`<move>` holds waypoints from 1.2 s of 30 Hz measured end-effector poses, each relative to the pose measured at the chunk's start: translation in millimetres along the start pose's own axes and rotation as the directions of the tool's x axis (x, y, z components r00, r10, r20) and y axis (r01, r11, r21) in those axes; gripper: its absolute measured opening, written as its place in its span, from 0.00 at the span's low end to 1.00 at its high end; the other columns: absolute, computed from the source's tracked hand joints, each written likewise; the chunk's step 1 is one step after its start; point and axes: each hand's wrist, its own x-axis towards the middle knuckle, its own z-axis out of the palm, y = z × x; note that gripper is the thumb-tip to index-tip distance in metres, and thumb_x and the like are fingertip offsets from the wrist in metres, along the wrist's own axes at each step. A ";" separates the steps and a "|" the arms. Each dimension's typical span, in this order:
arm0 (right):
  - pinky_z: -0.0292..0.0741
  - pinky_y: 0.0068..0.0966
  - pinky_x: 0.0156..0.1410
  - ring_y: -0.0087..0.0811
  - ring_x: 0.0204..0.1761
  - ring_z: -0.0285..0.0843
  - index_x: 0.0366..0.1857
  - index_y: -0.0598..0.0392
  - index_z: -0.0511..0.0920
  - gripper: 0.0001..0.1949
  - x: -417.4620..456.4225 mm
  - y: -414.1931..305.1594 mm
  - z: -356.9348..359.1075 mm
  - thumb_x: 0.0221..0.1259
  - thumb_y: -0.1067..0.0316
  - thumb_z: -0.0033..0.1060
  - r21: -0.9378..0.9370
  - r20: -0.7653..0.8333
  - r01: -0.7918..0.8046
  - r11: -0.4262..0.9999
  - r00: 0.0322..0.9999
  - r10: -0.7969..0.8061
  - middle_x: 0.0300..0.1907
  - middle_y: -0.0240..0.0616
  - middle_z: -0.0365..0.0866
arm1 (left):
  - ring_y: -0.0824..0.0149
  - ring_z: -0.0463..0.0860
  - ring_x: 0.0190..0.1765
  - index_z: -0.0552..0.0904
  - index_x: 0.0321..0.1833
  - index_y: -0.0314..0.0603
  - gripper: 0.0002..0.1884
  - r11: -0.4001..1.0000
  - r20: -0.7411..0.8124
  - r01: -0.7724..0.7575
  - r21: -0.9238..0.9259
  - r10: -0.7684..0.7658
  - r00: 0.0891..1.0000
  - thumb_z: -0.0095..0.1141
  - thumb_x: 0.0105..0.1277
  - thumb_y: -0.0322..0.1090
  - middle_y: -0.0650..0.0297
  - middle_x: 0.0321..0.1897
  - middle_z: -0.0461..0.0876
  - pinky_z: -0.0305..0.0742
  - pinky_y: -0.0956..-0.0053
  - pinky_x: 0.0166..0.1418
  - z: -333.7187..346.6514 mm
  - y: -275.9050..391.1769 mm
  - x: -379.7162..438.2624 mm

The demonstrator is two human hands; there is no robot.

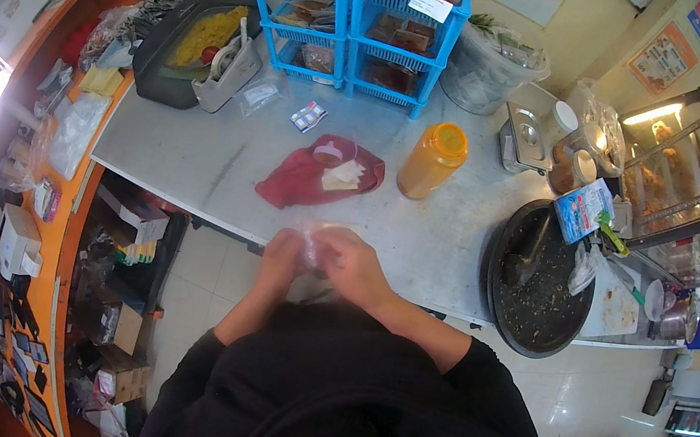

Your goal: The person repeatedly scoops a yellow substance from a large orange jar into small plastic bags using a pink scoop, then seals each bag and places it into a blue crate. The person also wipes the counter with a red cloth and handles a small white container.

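Note:
Both hands meet at the near edge of the metal table. My left hand and my right hand grip a small clear plastic bag between them; the fingers partly hide it, and its contents cannot be made out. Just beyond the hands lies a crumpled red cloth, with a pale pink round item and folded whitish paper on it. To the right of the cloth stands an orange-capped plastic bottle with orange-brown contents. A small printed packet lies behind the cloth.
Blue plastic racks with bagged goods stand at the back, beside a tape dispenser and a clear tub. On the right are a large dark stone mortar, a lidded steel container and a lit food display case. Orange shelving stands left.

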 end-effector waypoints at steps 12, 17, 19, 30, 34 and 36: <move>0.80 0.32 0.45 0.41 0.39 0.87 0.42 0.57 0.85 0.14 7.8 14.0 -60.3 0.55 0.62 0.70 -0.087 0.093 -0.390 0.917 0.913 0.398 0.35 0.46 0.87 | 0.72 0.83 0.39 0.81 0.41 0.35 0.09 0.786 0.231 -0.068 0.614 -0.097 0.968 0.60 0.71 0.36 0.64 0.36 0.84 0.82 0.74 0.46 34.8 -1.7 42.6; 0.80 0.31 0.44 0.39 0.36 0.88 0.40 0.58 0.86 0.12 7.9 27.6 -68.0 0.56 0.64 0.67 0.004 0.030 -0.393 0.920 0.919 0.393 0.34 0.47 0.88 | 0.71 0.84 0.39 0.80 0.44 0.35 0.09 0.847 0.236 -0.019 0.531 -0.126 0.964 0.57 0.73 0.36 0.64 0.37 0.83 0.83 0.73 0.47 46.5 -7.6 62.1; 0.80 0.31 0.43 0.39 0.36 0.88 0.41 0.59 0.86 0.12 9.6 27.5 -71.3 0.57 0.64 0.66 -0.004 0.031 -0.428 0.904 0.903 0.428 0.34 0.47 0.88 | 0.70 0.84 0.40 0.79 0.45 0.35 0.10 0.868 0.254 0.006 0.496 -0.151 0.955 0.56 0.74 0.36 0.64 0.37 0.83 0.84 0.72 0.47 53.0 -2.5 61.8; 0.79 0.31 0.41 0.38 0.34 0.87 0.41 0.61 0.85 0.12 9.7 28.2 -85.9 0.60 0.64 0.63 -0.098 0.048 -0.408 0.908 0.909 0.414 0.33 0.47 0.87 | 0.73 0.84 0.36 0.80 0.43 0.35 0.11 0.792 0.308 -0.231 0.565 0.057 0.950 0.52 0.76 0.38 0.64 0.35 0.83 0.81 0.76 0.42 73.5 -6.4 54.4; 0.79 0.29 0.41 0.35 0.35 0.87 0.41 0.61 0.84 0.12 6.2 32.4 -78.5 0.61 0.63 0.64 -0.059 0.060 -0.306 0.950 0.949 0.309 0.34 0.47 0.87 | 0.56 0.84 0.34 0.81 0.44 0.33 0.18 0.656 0.257 -0.258 0.709 0.101 0.961 0.51 0.73 0.45 0.50 0.33 0.84 0.76 0.63 0.43 76.0 9.0 47.3; 0.80 0.28 0.42 0.33 0.35 0.87 0.40 0.62 0.84 0.12 5.6 32.1 -77.0 0.60 0.64 0.66 0.033 0.034 -0.310 0.950 0.950 0.309 0.35 0.46 0.88 | 0.59 0.83 0.34 0.82 0.42 0.32 0.19 0.687 0.234 -0.228 0.690 0.086 0.968 0.51 0.73 0.46 0.51 0.31 0.84 0.75 0.64 0.42 74.5 13.1 47.1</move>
